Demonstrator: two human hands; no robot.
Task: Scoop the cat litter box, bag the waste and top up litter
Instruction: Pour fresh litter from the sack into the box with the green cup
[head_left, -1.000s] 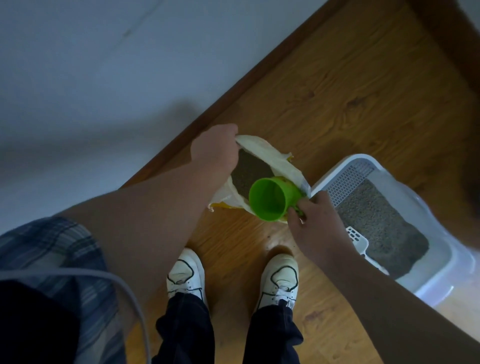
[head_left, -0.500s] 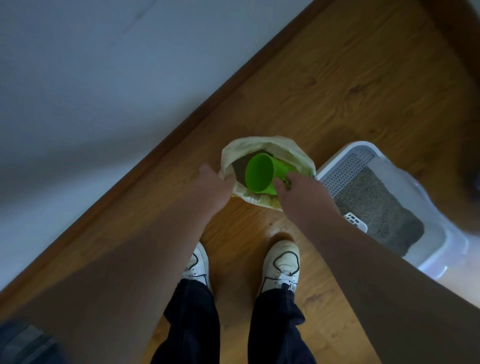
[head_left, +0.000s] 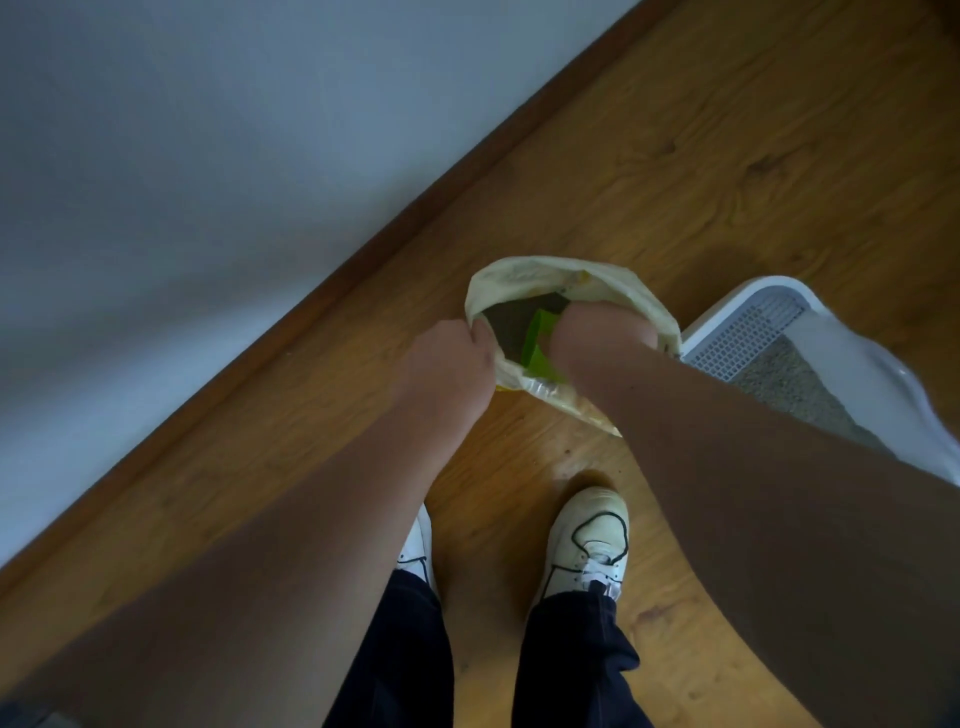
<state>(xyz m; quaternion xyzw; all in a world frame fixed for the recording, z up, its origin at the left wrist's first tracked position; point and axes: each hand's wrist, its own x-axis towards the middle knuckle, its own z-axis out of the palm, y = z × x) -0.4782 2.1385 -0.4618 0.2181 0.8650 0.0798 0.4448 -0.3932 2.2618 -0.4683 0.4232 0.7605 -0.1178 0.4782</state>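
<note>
Gripping anything, was the left hand (head_left: 447, 358)?
— Pinching the litter bag (head_left: 519, 270) by its rim. The right hand (head_left: 597, 332) was sunk inside beside the green cup (head_left: 537, 348); its grasp could not be told. The litter box (head_left: 857, 353) lay just rightward.

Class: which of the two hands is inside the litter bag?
The right hand, wrist-deep in the bag beside the green scoop; the left hand only pinches the bag's rim outside.
</note>
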